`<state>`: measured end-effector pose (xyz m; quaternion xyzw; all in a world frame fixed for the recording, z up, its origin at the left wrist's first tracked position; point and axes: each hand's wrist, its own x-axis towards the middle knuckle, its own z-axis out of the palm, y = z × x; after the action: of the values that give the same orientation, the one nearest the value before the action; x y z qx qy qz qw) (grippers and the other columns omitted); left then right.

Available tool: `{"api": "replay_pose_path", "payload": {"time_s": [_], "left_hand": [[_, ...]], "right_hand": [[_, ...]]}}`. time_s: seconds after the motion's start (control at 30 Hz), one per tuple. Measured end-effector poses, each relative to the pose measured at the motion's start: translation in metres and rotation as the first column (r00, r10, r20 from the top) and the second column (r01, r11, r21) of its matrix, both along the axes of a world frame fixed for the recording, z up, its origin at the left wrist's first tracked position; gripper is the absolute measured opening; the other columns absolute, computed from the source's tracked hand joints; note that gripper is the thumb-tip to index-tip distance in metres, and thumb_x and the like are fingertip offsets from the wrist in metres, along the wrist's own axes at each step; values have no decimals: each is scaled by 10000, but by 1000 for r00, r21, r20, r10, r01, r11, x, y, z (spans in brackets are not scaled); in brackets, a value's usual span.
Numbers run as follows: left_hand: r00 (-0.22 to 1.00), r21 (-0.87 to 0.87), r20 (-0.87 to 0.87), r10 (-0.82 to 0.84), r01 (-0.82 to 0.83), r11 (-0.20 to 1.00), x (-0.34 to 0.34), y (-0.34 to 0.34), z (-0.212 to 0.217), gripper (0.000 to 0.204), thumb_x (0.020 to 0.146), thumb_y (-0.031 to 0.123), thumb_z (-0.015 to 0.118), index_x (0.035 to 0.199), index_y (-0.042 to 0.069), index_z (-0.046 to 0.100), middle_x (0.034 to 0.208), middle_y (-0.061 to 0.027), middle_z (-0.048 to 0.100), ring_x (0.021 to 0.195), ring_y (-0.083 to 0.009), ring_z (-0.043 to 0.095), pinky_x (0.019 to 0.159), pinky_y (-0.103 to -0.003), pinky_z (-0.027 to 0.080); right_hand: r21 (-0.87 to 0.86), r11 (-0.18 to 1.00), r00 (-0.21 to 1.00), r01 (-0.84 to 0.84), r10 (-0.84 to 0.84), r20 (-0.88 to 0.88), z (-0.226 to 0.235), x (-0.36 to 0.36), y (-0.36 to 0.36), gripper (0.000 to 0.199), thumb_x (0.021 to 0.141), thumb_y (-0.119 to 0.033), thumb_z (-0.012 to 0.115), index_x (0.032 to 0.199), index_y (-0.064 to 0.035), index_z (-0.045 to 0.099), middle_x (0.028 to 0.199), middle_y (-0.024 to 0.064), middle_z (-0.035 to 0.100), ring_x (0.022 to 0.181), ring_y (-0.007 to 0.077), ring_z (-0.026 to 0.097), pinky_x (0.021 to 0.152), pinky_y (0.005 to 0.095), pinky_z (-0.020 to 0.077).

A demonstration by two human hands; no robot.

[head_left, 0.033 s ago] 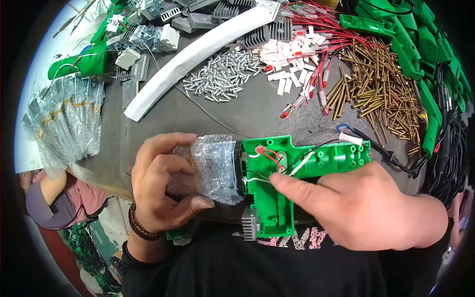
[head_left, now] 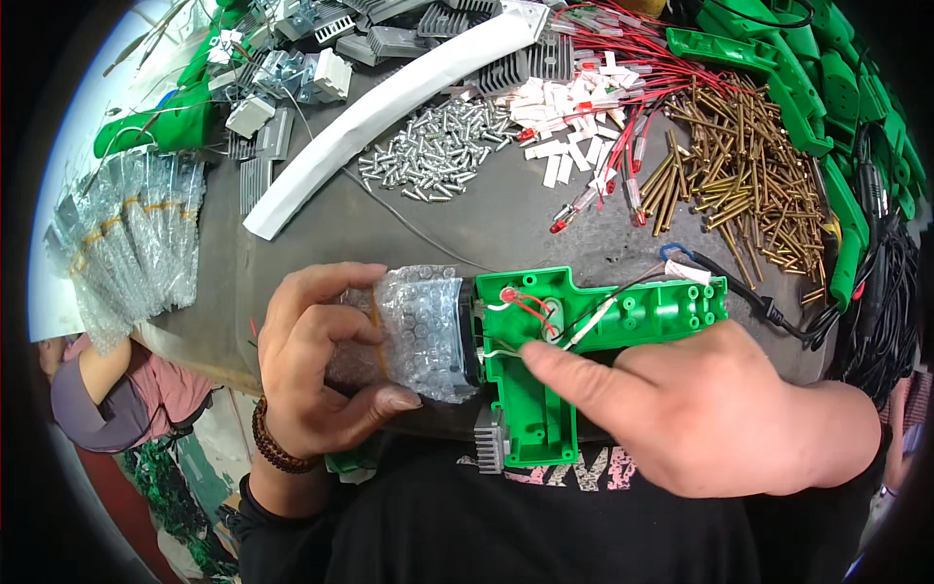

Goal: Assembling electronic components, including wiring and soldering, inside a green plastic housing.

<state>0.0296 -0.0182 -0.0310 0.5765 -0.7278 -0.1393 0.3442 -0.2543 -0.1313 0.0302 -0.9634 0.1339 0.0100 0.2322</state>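
Hands meet at the near edge of the dark tabletop [head_left: 486, 224], right against the person's dark shirt. The left hand [head_left: 311, 365] is wrapped around a part in clear bubble wrap [head_left: 423, 331], thumb underneath and fingers curled over the top, holding it butted against the left end of a green pistol-shaped plastic housing [head_left: 623, 311]. The right hand [head_left: 700, 409] lies over the housing's lower side, its forefinger stretched out and pressing among the red and white wires [head_left: 545, 316] in the open shell; it grips nothing that I can see. A black cord [head_left: 749, 297] runs off the housing's right end. Just beyond the housing there is a bare patch of tabletop, the only free room; past it lie a heap of silver screws [head_left: 438, 146], a long white curved strip [head_left: 379, 107], a spread of brass pins [head_left: 739, 165] and small red-wired lamps [head_left: 603, 97]. More green housings [head_left: 827, 107] crowd the right rim, and banded clear bags [head_left: 136, 234] line the left edge.
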Motion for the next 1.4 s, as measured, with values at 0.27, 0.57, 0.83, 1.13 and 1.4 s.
{"api": "replay_pose_path", "payload": {"time_s": [0.27,0.57,0.83,1.13,1.4], "left_hand": [[999,0,6,-39,39,999,-2,-5,4,536,652,421,884,877,33,591,1148,-227,647,946,-339,635,809,-416,501],[884,-11,260,-387,404,915,-18,-42,33,555,751,507,774,1108,108,629,1237,-211,574,1004,-388,633,842,-451,527],[849,281,374,-374,280,918,-38,-51,54,379,766,423,730,939,89,684,1102,-123,571,883,-302,629,703,-391,545],[744,204,498,-446,399,894,-35,-59,54,310,767,388,707,865,98,660,1060,-106,555,802,-277,589,618,-371,506],[736,251,479,-478,407,878,-35,-57,59,334,688,326,787,880,94,641,1068,-112,555,875,-289,584,683,-373,518]], "right_hand": [[-366,930,995,-33,-5,-100,-3,14,17,596,757,-152,603,1349,-88,629,609,-15,407,459,102,457,377,284,368],[-572,815,980,-91,-28,-196,13,28,25,524,794,-180,623,1311,-104,666,588,1,397,460,126,442,374,306,331],[-454,891,980,3,-94,-178,7,27,26,416,828,-187,639,1227,-87,703,576,13,421,465,146,478,367,324,330],[-300,954,980,-10,-50,-191,16,17,14,440,800,-180,617,1225,-96,690,662,26,504,560,174,558,456,325,407],[-315,945,996,84,-91,-5,20,-12,48,375,744,-175,602,1064,13,656,746,22,524,641,177,569,581,314,444]]}}
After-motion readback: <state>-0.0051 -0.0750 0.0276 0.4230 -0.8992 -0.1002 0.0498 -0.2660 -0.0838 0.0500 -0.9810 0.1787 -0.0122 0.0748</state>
